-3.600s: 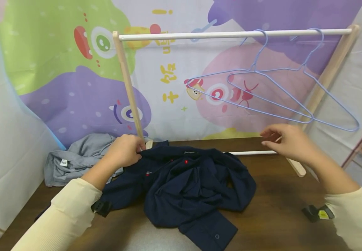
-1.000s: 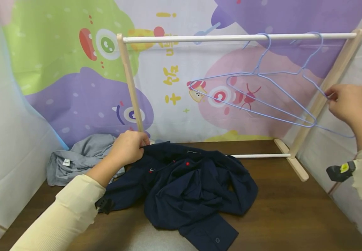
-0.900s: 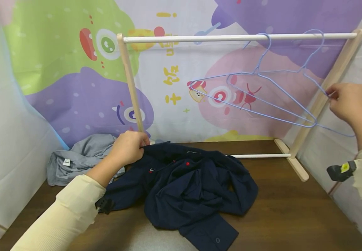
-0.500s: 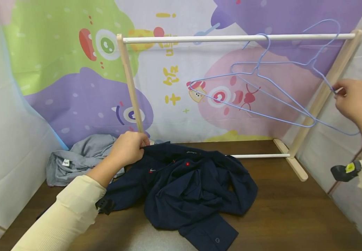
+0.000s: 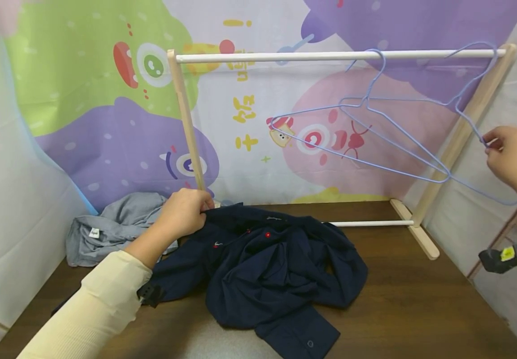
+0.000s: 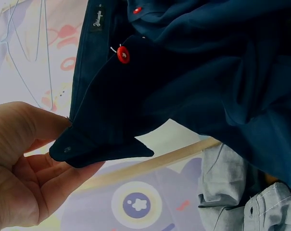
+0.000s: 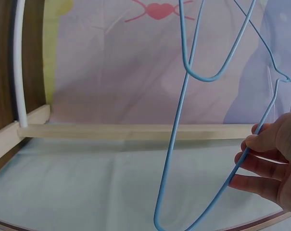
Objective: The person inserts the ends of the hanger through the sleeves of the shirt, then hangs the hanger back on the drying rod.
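Observation:
My left hand (image 5: pixel 185 210) pinches the collar corner of a navy shirt (image 5: pixel 280 279) that lies crumpled on the table; red buttons show at its front in the left wrist view. At the right, my right hand (image 5: pixel 516 157) holds the sloping shoulder of a blue wire hanger (image 5: pixel 466 119) between thumb and fingers. This hanger's hook is up at the rack's top bar; whether it rests on the bar I cannot tell. A second blue wire hanger (image 5: pixel 402 128) hangs from the bar to its left, overlapping it in the head view.
A wooden rack with a white top bar (image 5: pixel 262 57) stands at the back of the brown table (image 5: pixel 402 299). Its low white rail (image 5: pixel 370 224) runs behind the shirt. A grey garment (image 5: pixel 114 227) lies bunched at the left by the white side wall (image 5: pixel 11 199).
My right hand reached up to the right hanger and took hold of its shoulder. The hanger's hook rose above the bar, shifted right, then came down somewhat. My left hand stayed at the collar.

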The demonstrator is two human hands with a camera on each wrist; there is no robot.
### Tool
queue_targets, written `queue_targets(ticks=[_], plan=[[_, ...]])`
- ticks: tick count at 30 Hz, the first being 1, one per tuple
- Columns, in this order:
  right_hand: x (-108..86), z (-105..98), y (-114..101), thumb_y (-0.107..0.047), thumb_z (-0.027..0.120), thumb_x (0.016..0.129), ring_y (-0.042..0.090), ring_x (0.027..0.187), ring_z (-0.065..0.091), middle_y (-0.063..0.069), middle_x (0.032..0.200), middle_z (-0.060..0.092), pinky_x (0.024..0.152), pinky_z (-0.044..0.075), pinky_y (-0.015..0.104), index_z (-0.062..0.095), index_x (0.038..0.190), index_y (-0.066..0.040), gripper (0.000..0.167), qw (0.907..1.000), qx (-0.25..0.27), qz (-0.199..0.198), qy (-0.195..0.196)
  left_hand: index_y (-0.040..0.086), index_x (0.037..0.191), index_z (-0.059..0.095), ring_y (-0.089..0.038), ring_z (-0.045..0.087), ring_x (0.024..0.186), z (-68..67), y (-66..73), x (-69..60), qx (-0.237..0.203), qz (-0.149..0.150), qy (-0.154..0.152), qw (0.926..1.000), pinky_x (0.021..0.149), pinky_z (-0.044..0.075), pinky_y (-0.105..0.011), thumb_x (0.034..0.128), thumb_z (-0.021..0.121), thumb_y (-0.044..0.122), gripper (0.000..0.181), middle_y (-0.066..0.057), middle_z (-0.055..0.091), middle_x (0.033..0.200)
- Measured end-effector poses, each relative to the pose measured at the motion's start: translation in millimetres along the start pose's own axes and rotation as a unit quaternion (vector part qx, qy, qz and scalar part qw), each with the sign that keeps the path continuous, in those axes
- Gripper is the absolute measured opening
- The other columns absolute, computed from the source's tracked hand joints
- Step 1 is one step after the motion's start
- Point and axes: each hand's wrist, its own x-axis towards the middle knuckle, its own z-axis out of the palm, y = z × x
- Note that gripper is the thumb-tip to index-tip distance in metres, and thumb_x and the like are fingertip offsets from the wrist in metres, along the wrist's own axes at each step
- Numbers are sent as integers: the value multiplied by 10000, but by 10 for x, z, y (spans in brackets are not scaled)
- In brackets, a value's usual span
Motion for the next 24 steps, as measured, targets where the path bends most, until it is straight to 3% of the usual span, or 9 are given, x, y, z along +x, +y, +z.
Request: queue_targets(ticks=[18,24], plan=[[-300,182,76,1,523,874,548,875,553,364,1056,594,734,377,638,548,1090,103,240,9972,-402,216,-594,54,919,730,-262,641,729,12,14,-7,16,-58,-47,10000,647,538,-426,761,640,-67,218,-63,680,776],[-406,277,143,11,534,864,532,830,567,365,1026,599,685,407,606,555,1088,106,244,9965,-331,221,-739,54,924,727,-245,627,701,22,19,-17,-2,-111,-111,9999,629,533,-410,771,644,-58,208,-80,670,775]])
